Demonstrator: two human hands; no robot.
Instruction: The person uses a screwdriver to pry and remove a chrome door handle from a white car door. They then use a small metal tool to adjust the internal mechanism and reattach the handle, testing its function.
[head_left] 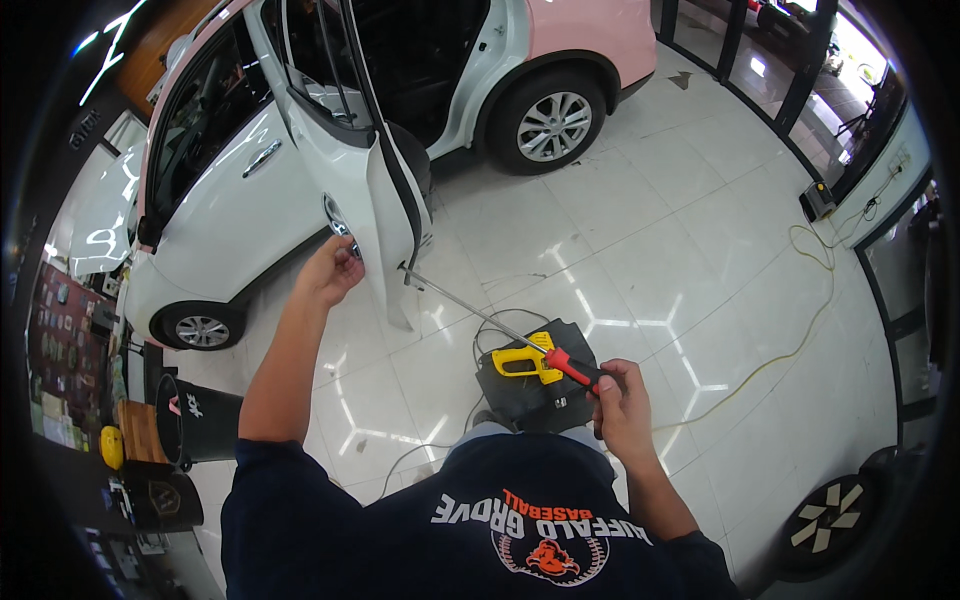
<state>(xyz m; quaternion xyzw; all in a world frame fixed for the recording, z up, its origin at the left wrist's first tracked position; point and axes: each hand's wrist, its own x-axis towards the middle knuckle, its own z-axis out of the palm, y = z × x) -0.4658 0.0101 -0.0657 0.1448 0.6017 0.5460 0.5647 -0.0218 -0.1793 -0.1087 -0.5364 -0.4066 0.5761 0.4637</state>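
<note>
Head view: the person's left forearm rises from the lower edge toward roughly 1 o'clock, elbow bent, and ends in the left hand (333, 274) between 9 and 10 o'clock of the centre. Its fingers are curled together at the lower end of the chrome door handle (334, 212) on the car's open rear door (378, 225); whether they grip it or just rest against it, I cannot tell. The right forearm slants up toward 11 o'clock, bringing the right hand (624, 400) to about 4 o'clock of the centre. That hand is closed around the rear of a long screwdriver (570, 366), thumb and fingers wrapped over the black end of its red-and-black handle. The screwdriver's thin metal shaft runs from there toward 10 o'clock, its tip at the edge of the open door; how far it goes in, if at all, cannot be made out. Below the shaft, between 9 and 10 o'clock from the right hand, a yellow tool (510, 364) lies on a black case (540, 408) on the tiled floor (655, 235). The rear wheel (553, 127) stands at about 1 o'clock.
</note>
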